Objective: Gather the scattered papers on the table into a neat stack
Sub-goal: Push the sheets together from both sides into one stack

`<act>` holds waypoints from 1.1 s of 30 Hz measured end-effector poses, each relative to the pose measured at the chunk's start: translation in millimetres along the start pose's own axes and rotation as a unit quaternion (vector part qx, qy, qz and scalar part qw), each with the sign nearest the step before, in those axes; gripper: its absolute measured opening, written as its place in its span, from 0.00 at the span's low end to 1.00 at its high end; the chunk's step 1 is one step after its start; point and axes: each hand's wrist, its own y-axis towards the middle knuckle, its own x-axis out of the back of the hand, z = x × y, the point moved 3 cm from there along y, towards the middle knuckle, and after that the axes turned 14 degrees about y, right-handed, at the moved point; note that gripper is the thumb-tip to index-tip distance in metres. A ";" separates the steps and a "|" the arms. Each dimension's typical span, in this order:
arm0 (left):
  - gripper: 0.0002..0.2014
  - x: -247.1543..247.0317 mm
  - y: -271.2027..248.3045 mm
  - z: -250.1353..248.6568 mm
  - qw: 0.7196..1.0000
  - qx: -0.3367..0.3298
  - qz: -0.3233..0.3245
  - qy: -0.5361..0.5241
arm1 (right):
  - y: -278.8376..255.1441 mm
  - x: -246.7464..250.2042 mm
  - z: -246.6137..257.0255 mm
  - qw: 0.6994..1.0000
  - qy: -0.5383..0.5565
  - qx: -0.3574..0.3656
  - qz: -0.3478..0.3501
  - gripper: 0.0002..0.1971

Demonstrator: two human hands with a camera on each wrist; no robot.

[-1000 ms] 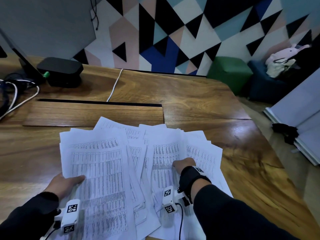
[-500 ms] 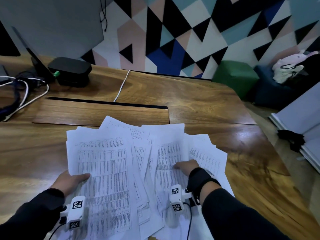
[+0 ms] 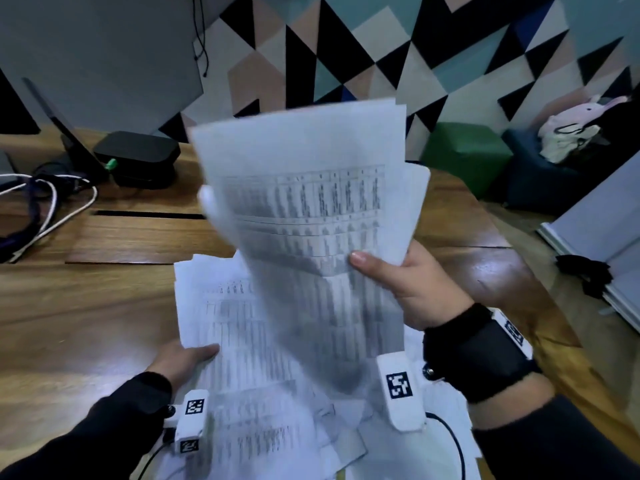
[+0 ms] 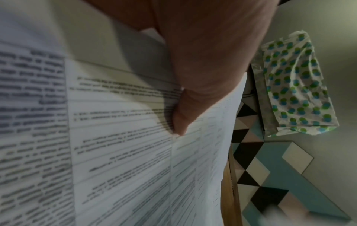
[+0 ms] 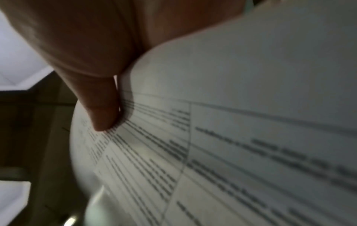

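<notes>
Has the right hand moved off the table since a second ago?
Yes. The right hand has risen off the wooden table and now grips a bundle of papers upright, their tops reaching the patterned wall.

No word or number can be read anywhere. The white printed paper sheets carry ruled tables with rows of dark print, but in the head view and both wrist views the print is blurred to grey streaks. The small white camera blocks on the left wrist and the right wrist bear square black-and-white coded markers, which are patterns and not lettering.
</notes>
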 end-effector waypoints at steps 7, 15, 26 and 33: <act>0.19 -18.1 -48.7 -34.2 0.999 0.001 0.049 -0.008 | 25.3 33.4 -84.8 0.967 -0.143 -0.145 -0.152 0.15; 0.12 -15.5 -44.1 -37.7 0.991 0.012 0.073 -0.115 | 3.5 42.9 -206.5 0.853 -0.334 -0.352 -0.190 0.35; 0.04 -0.9 -54.5 -36.8 0.997 -0.051 0.038 -0.042 | -18.9 106.0 -159.0 0.800 -0.382 -0.301 -0.351 0.35; 0.10 19.1 -41.3 -19.6 0.996 -0.061 0.022 -0.059 | -66.1 230.3 -158.6 0.619 -0.482 -0.494 -0.375 0.72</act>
